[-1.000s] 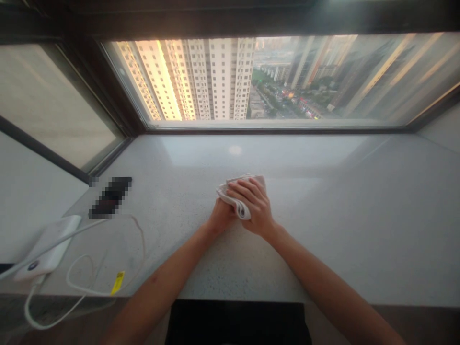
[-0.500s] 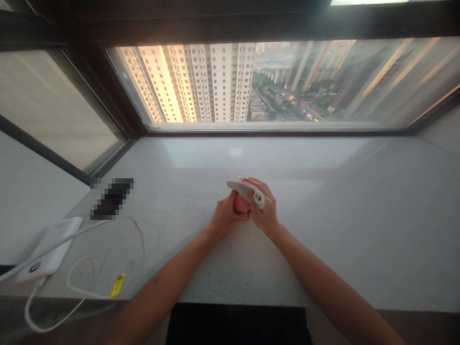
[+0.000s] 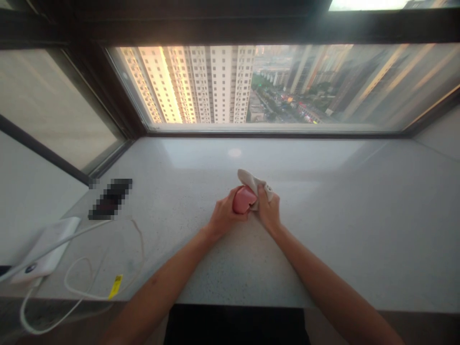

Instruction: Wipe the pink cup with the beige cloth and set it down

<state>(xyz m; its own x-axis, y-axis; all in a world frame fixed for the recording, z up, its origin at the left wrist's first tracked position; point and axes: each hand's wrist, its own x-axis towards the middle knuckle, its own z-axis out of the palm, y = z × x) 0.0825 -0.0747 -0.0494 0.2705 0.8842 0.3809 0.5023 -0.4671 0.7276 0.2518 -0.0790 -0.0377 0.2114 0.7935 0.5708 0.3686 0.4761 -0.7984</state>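
Note:
My left hand [image 3: 227,209] is closed around a smooth pink object [image 3: 243,200] with a notch in its right edge; what kind of thing it is I cannot tell. A whitish cloth [image 3: 253,182] with small dark marks is pinched in my right hand [image 3: 270,209], thumb on top. The cloth's lower part touches the right side of the pink object, and its upper end sticks up beyond it. Both hands are close together over the pale sill, and their far fingers are partly hidden.
A pale stone sill [image 3: 341,230] stretches below the window [image 3: 233,86]. On the left lie a white box-shaped device [image 3: 53,244], a white cable [image 3: 142,244] with a yellow tag [image 3: 115,286], and a dark pixelated object [image 3: 111,199]. The sill's front edge runs before my body.
The cloth has shifted right and turned, uncovering more of the pink object. My right hand has its thumb over the cloth now. My left hand stays nearly in place.

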